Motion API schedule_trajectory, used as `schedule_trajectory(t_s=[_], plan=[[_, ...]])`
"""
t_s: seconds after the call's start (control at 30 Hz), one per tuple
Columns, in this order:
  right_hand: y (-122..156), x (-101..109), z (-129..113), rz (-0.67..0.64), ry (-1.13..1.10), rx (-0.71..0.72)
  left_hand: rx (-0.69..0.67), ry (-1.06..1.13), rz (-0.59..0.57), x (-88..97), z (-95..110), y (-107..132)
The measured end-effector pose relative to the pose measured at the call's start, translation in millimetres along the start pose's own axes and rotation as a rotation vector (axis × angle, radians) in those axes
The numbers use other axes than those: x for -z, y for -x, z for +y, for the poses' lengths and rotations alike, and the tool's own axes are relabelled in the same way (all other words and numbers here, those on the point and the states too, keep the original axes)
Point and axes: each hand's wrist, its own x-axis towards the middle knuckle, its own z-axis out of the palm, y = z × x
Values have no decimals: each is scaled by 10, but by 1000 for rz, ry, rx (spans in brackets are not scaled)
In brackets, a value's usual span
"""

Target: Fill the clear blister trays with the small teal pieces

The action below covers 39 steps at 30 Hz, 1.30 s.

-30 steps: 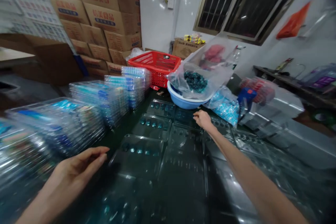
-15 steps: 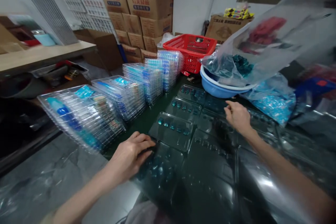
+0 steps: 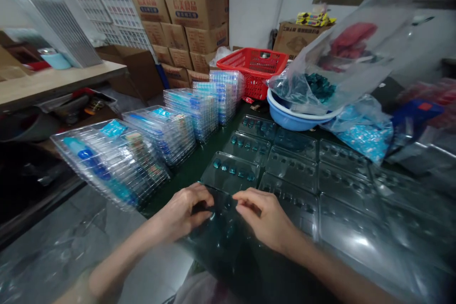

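Observation:
Over the nearest clear plastic tray (image 3: pixel 223 232), which is blurred and has loose teal pieces in it, both hands have come close together. My left hand (image 3: pixel 187 209) is at that tray's left side, thumb and forefinger drawn into a pinch. Just across from it, my right hand (image 3: pixel 265 216) is also pinched. Whatever either set of fingertips holds is too small to make out. Right behind them lies a tray (image 3: pixel 228 183) with a row of teal wrapped pieces (image 3: pixel 232 170) along its upper part. Another tray (image 3: pixel 249 147) behind has a similar row.
Stacks of packed clear trays (image 3: pixel 107 161) line the table's left edge. More clear trays (image 3: pixel 344 180) spread rightward. At the back are a red basket (image 3: pixel 254 69), a blue basin (image 3: pixel 295 118) holding a bag of teal pieces (image 3: pixel 318 88), and a bag of light-blue packets (image 3: pixel 366 130).
My right hand has moved from near the basin back toward me and leftward, ending beside my left hand. The left hand has shifted slightly right over the near tray.

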Motion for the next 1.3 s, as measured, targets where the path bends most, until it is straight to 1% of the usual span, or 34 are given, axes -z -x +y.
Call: schedule_trajectory(t_s=[0.07,0.13,0.23,0.3,0.37,0.47,0.57,0.67,0.73,0.8,0.9,1.0,1.07,1.17,1.3], plan=[[-34,-66,-36,12,-82,-50,55,159,48,13,43,-25],[-65,-129,-66,18,-140,-87,98,366,79,1,87,-55],[-101,-205,-96,37,-181,-130,141,652,105,-71,130,-103],[-120,-241,-109,63,-174,-166,182,779,167,-142,136,-128],[-139,-272,-122,108,-148,-195,217,846,237,-209,127,-141],[-167,-320,-146,166,-141,-180,242,829,271,-265,111,-137],[-193,-367,-157,180,-176,-140,267,716,287,-262,114,-118],[-213,-403,-143,194,-181,-151,267,604,351,-257,137,-104],[-225,-422,-135,215,-179,-168,257,571,388,-273,153,-101],[-235,-436,-140,242,-203,-170,268,595,407,-298,165,-103],[-237,-445,-183,285,-248,-152,308,692,438,-325,181,-110],[-219,-432,-238,328,-214,-100,336,765,471,-326,203,-119],[-202,-416,-258,343,-163,-40,352,760,500,-318,220,-122],[-181,-390,-255,329,-96,43,338,661,542,-307,235,-120],[-150,-356,-244,295,-23,126,282,492,560,-300,237,-103]])
